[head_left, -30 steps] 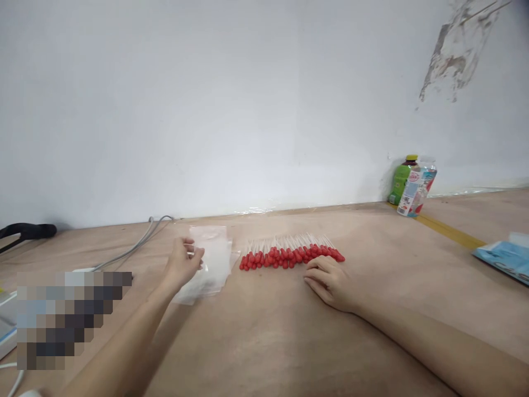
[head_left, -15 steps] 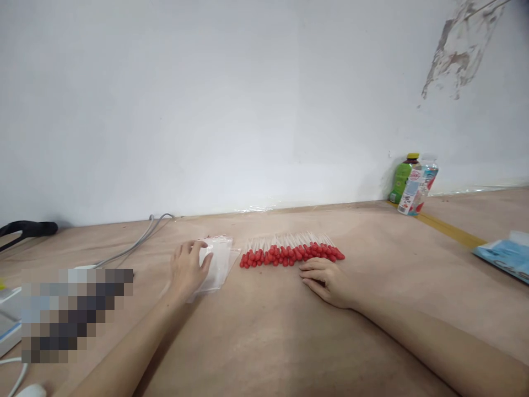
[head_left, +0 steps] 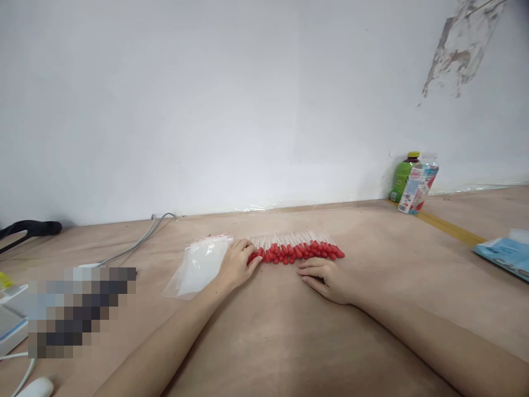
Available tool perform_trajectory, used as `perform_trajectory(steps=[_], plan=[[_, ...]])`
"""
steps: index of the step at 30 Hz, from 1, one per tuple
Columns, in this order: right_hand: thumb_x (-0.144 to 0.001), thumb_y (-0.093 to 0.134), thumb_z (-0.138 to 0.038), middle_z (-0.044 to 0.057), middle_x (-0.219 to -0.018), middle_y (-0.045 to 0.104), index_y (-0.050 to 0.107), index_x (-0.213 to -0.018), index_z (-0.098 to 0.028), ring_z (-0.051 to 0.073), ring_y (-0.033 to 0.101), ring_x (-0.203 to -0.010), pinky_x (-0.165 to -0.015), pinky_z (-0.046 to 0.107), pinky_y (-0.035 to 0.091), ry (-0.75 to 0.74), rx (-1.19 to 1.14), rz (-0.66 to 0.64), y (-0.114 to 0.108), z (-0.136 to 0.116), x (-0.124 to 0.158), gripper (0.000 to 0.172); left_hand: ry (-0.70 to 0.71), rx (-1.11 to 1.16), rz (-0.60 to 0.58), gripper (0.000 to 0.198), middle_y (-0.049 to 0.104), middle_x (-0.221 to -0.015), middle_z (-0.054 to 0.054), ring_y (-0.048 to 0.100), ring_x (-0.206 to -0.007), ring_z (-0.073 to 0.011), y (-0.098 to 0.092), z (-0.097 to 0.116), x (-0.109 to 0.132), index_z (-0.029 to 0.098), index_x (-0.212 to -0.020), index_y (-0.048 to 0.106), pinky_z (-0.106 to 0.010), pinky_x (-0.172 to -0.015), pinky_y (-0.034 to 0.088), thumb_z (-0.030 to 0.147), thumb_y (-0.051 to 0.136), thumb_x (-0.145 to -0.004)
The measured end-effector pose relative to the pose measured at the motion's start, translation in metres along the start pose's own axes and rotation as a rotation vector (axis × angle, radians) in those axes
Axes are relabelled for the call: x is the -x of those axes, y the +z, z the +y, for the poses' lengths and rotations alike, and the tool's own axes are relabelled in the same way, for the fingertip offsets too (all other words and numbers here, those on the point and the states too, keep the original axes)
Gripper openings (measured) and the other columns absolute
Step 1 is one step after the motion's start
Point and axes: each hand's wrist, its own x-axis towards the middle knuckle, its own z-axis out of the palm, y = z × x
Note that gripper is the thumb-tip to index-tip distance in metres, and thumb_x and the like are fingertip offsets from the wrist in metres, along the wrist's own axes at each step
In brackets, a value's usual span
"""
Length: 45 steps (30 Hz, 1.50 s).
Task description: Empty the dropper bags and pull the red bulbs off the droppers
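While half a second ago it lay over the plastic bags (head_left: 200,267), in the head view the left hand (head_left: 238,263) is now at the left end of the row of red-tipped sticks (head_left: 291,252), so the work seems to have passed from bags to sticks. Its fingers curl over the end tips; whether they pinch any, I cannot tell. The right hand (head_left: 329,279) rests, loosely parted and seemingly unladen, just on the row's near side, toward the right.

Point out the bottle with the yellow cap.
The green-labelled bottle, left of and partly behind the white-labelled bottle; its cap is yellow, while the other's top looks pale.
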Motion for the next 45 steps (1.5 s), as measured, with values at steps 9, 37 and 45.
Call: perform_trajectory(steps=[9, 37, 45], plan=[[-0.083, 0.045, -0.020, 0.006, -0.100, 0.062, 0.062, -0.101, -0.021, 0.017, 0.056, -0.094, -0.081, 0.032, 0.048, -0.044, 0.016, 0.064, -0.001, -0.002, 0.001, 0.024, -0.202, 0.167, 0.338, 0.015, 0.057, -0.089, -0.005, 0.053, -0.084, -0.0173, 0.008, 0.005, 0.010, 0.016, -0.091, 0.053, -0.031, -0.075, 0.044, 0.026, 0.044, -0.086], [-0.086, 0.046, -0.025, 0.002, -0.070, 0.059, 0.062, -0.081, -0.020, 0.015, 0.045, -0.073, -0.077, 0.034, 0.029, -0.079, 0.187, 0.145, 0.017, -0.037, -0.016, 0.018, 0.102, 0.238, -0.159, 0.015, 0.064, -0.089, -0.003, 0.053, -0.086, -0.0174, -0.001, 0.051, 0.030, 0.021, -0.091, 0.062, -0.035, -0.081, 0.041, 0.029, 0.052, -0.083], [-0.089, 0.040, -0.031, 0.000, -0.068, 0.058, 0.060, -0.079, -0.021, 0.013, 0.046, -0.069, -0.072, 0.030, 0.029, -0.067, 0.139, 0.041, 0.017, -0.044, -0.019, 0.024, 0.163, 0.191, -0.149, 0.020, 0.061, -0.084, -0.005, 0.051, -0.081, -0.0173, 0.008, 0.049, 0.036, 0.019, -0.087, 0.060, -0.033, -0.075, 0.041, 0.027, 0.042, -0.088]])
